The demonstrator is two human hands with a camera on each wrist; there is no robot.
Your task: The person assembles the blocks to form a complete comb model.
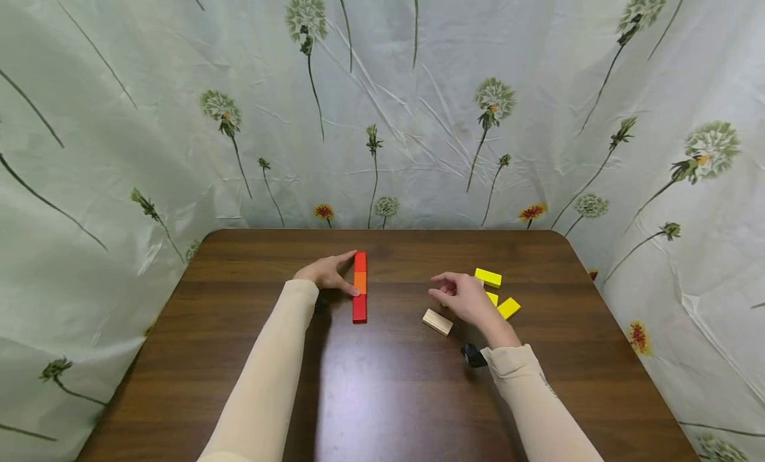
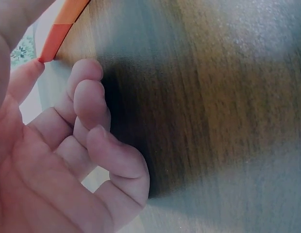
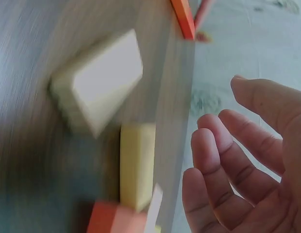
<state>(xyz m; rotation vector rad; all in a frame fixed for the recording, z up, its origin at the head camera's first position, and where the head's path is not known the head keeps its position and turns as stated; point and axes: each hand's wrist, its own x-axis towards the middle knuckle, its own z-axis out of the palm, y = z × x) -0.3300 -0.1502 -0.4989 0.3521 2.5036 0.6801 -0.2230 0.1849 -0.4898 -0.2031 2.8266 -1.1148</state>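
Observation:
Three blocks, red, orange and red, lie end to end in a row on the table. My left hand (image 1: pixel 325 273) is at their left side, its index fingertip at the far end of the far red block (image 1: pixel 360 261). The thumb touches the row where the orange block (image 1: pixel 360 281) meets the near red block (image 1: pixel 359 309). In the left wrist view the other fingers curl loosely, holding nothing. My right hand (image 1: pixel 469 299) hovers empty with fingers loosely bent, beside a plain wooden block (image 1: pixel 437 322). It partly hides the yellow blocks (image 1: pixel 489 277) behind it.
Another yellow block (image 1: pixel 509 308) lies right of the right hand. The right wrist view shows a reddish block (image 3: pixel 114 218) beside a pale block (image 3: pixel 137 165). The brown table (image 1: pixel 382 389) ends at a flower-patterned curtain (image 1: pixel 418 117) at the back and sides.

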